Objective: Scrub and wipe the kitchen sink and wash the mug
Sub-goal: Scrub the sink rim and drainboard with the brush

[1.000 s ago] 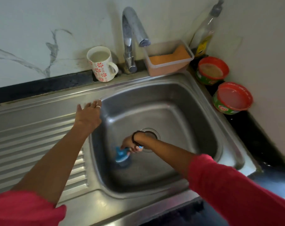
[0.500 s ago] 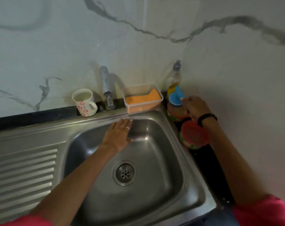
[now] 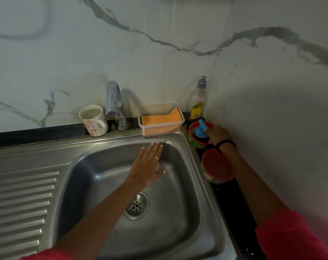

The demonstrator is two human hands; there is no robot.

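Nearest, the stainless-steel sink (image 3: pixel 200 212) has a rounded square basin with a round perforated drain (image 3: pixel 136 205) at its bottom and a ribbed drainboard (image 3: pixel 22 199) to the left. The left hand (image 3: pixel 147 166) lies flat over the basin's far wall, fingers straight and spread, holding nothing. On the dark counter (image 3: pixel 232 203) right of the basin stands a round red tub (image 3: pixel 216 167) with a green side. Just beyond it is a second red tub (image 3: pixel 194 143); the right hand (image 3: pixel 217 136) reaches over it, its grip closed on the blue scrubber (image 3: pixel 199 129), whose handle points up and away while its head sits in the tub. Along the marble wall stand a floral mug (image 3: pixel 93 120), upright, handle to the right, beside the chrome tap (image 3: pixel 115 104), then a clear plastic box (image 3: pixel 160 119) holding an orange sponge, and a dish-soap bottle (image 3: pixel 197 102) in the corner.
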